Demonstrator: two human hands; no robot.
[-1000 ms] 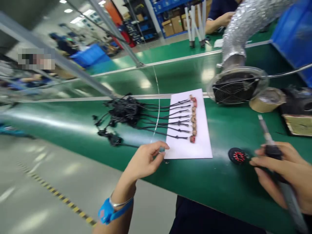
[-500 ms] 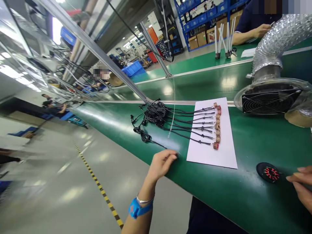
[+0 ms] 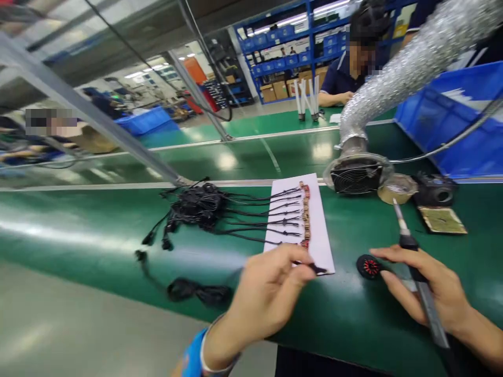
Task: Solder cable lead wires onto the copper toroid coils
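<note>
My left hand (image 3: 271, 285) pinches the stripped end of a black cable (image 3: 316, 268) above the near edge of a white sheet (image 3: 324, 246). That cable's tied coil (image 3: 198, 291) lies to the left, blurred. In my right hand (image 3: 428, 283) a soldering iron (image 3: 426, 303) lies across the fingers, tip pointing away. The thumb and forefinger of this hand are at the rim of a round black disc (image 3: 369, 267) with a red-wound ring coil in it. On the sheet, several copper and red ring coils (image 3: 306, 214) stand in a row beside black cable ends.
A heap of black cables (image 3: 198, 201) lies left of the sheet. Behind stand a fan with a foil duct (image 3: 356, 175), a tape roll (image 3: 396, 188), an iron stand (image 3: 436, 189), a sponge tray (image 3: 442, 220) and a blue bin (image 3: 463, 125). A person (image 3: 341, 78) sits across the bench.
My left hand has carried the cable end right, drawing its coil along. My right hand has come further into view with the soldering iron, and its fingertips have reached the disc. The view has swung right.
</note>
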